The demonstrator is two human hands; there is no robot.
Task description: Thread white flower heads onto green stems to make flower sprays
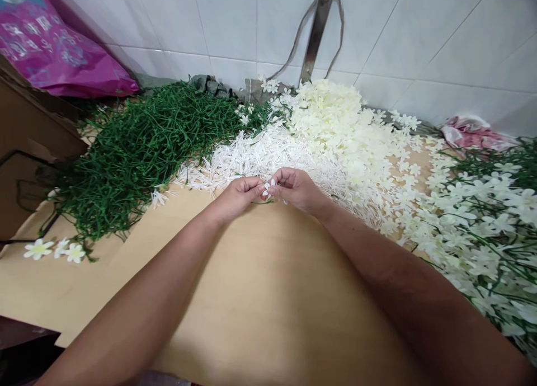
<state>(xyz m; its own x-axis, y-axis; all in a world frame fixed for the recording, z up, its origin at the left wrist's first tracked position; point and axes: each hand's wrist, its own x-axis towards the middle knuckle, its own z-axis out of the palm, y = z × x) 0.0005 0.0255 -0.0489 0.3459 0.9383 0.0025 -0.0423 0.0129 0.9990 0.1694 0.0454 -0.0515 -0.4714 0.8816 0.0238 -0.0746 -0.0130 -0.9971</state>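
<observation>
A pale tiled wall (235,22) runs across the top of the frame, and a brown tabletop (268,296) fills the centre and bottom. A tangled heap of green stems (151,134) covers the left of the frame. Along the right edge lies a spread of white flowers with green stems (495,235). A mound of cream blossoms (331,112) sits right of the upper centre, touching a bank of thin white stalks (247,154) in the middle. A cardboard box (29,117) stands at the left edge, below a pink bag (71,56) in the upper left. A metal bar (319,33) leans at top centre; a red-and-white cloth (474,131) lies crumpled in the upper right.

At the centre, the left hand (241,193) and right hand (296,190) meet, each pinching with thumb and fingers. Three loose flowers (37,249) lie at lower left. Smallest is the small white flower (267,189), gripped between both hands' fingertips, with a short green stem (262,202) showing just below.
</observation>
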